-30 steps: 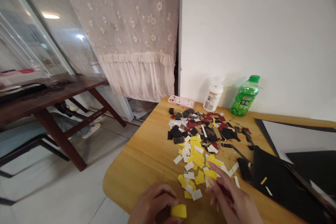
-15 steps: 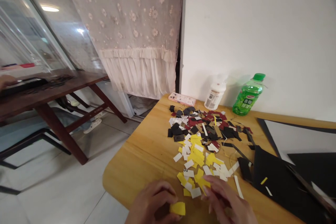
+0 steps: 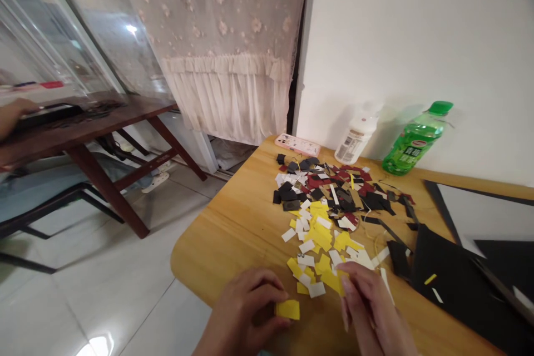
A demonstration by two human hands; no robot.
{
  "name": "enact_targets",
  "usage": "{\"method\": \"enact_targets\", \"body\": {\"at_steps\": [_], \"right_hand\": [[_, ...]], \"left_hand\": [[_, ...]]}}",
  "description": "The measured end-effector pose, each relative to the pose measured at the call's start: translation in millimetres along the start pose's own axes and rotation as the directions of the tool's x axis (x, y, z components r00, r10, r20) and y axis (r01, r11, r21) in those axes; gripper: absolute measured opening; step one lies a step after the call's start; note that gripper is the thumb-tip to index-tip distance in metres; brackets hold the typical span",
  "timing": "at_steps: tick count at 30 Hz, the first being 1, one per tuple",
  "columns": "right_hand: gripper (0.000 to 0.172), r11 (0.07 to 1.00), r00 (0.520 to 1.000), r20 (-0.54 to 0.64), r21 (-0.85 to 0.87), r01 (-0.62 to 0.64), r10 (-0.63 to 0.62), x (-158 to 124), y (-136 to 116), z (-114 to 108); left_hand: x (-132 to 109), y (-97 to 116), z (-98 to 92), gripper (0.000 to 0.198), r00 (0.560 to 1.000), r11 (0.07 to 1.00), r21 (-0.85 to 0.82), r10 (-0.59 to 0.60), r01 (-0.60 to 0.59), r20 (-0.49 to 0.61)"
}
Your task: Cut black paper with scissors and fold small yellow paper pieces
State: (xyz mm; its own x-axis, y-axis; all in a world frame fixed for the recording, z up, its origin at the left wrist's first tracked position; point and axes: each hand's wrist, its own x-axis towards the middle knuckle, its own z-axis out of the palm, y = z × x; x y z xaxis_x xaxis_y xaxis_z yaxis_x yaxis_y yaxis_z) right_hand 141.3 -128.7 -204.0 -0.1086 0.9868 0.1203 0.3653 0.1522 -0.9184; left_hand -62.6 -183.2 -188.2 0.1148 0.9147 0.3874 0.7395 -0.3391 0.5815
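Observation:
My left hand (image 3: 252, 308) is closed at the table's front edge, pinching a small stack of yellow paper pieces (image 3: 288, 310) between thumb and fingers. To its right, my right hand (image 3: 367, 300) has its thumb and fingertips together on a yellow piece of paper (image 3: 342, 283), at the near end of a loose pile. That pile mixes yellow paper pieces (image 3: 320, 233) and white paper pieces (image 3: 317, 289). Behind it lie scattered black paper pieces (image 3: 287, 192), with dark red and brown scraps among them.
A pink phone (image 3: 297, 145), a white bottle (image 3: 354, 142) and a green drink bottle (image 3: 415, 142) stand or lie along the wall. Black sheets (image 3: 454, 289) cover the right side, with scissors (image 3: 496, 283) on top. At a dark table (image 3: 137, 114) on the left, another person's hand (image 3: 16, 114) shows.
My right hand has closed its fingertips on a yellow piece and lifted slightly. The left hand keeps its yellow stack. My view has shifted a little left and down.

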Motion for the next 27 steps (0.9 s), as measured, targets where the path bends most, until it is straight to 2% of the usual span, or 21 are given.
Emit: {"method": "enact_targets", "body": {"at_steps": [3, 6, 9, 11, 13, 16, 21, 27], "right_hand": [[0.044, 0.997, 0.997, 0.045, -0.044, 0.062, -0.06, 0, -6, -2], [0.037, 0.978, 0.965, 0.181, -0.046, 0.202, -0.191, 3, -14, -7], [0.03, 0.941, 0.869, 0.38, 0.01, 0.339, -0.318, 8, -24, -16], [0.029, 0.923, 0.802, 0.484, 0.028, 0.385, -0.349, 13, -31, -21], [0.029, 0.91, 0.764, 0.538, 0.013, 0.415, -0.356, 17, -36, -22], [0.03, 0.877, 0.752, 0.545, -0.061, 0.477, -0.371, 17, -39, -16], [0.032, 0.801, 0.771, 0.494, -0.219, 0.557, -0.402, 8, -37, 0], [0.035, 0.765, 0.784, 0.417, -0.263, 0.587, -0.459, 1, -41, 8]], "left_hand": [[0, 0, -0.6, 0.015, 0.999, 0.999, -0.006, -0.038, 0.038, 0.024], [1, 0, -2.1, 0.011, 0.996, 0.997, -0.011, -0.075, 0.076, 0.057], [3, 2, -3.4, 0.012, 0.991, 0.994, -0.026, -0.101, 0.104, 0.083], [4, 3, -3.5, 0.014, 0.991, 0.993, -0.03, -0.109, 0.112, 0.084], [4, 3, -3.2, 0.015, 0.992, 0.994, -0.031, -0.104, 0.107, 0.078], [4, 2, -2.0, 0.015, 0.993, 0.995, -0.021, -0.097, 0.099, 0.072], [2, 0, -0.5, 0.014, 0.992, 0.994, -0.004, -0.108, 0.108, 0.069], [2, 1, -1.0, 0.011, 0.989, 0.992, 0.001, -0.123, 0.123, 0.083]]}}
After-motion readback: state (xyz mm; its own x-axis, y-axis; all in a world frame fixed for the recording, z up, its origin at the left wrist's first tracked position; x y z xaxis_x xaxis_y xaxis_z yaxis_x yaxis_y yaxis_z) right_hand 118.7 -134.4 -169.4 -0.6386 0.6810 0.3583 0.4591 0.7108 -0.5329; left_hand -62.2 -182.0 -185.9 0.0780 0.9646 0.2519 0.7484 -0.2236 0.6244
